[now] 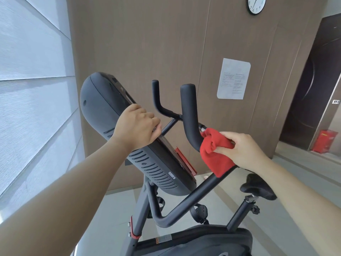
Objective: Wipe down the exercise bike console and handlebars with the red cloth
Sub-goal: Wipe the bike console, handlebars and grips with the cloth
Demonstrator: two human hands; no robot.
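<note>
Two hands were on the bike. The left hand (pixel 137 126) curled over the upper edge of the dark grey, oval plastic console (pixel 99 100), with its fingers hooked onto the face. The right hand (pixel 245 146) pinched the bunched red cloth (pixel 215 150) between thumb and fingers, against the lower bend of the black, matte tubular handlebars (pixel 189 108). From where I stood, the trouble looked likely to come from that cloth. It was wadded in a knot rather than laid flat, so it seemed apt to skate over the round tube and miss the far side, or to snag on the small shiny fitting (pixel 203 129) just above it. The fingers on the console's face could also have left fresh smears on a part that needed wiping, and a hard pull might have tipped the panel on its mount. The cloth looked soft and fleecy, and its loose tail hung over the slanting bar. The console's shell was smooth and hard, ribbed with rows of curved vent slots (pixel 147 163). The handlebar ends were rounded and seemed rubbery or foam-covered.
</note>
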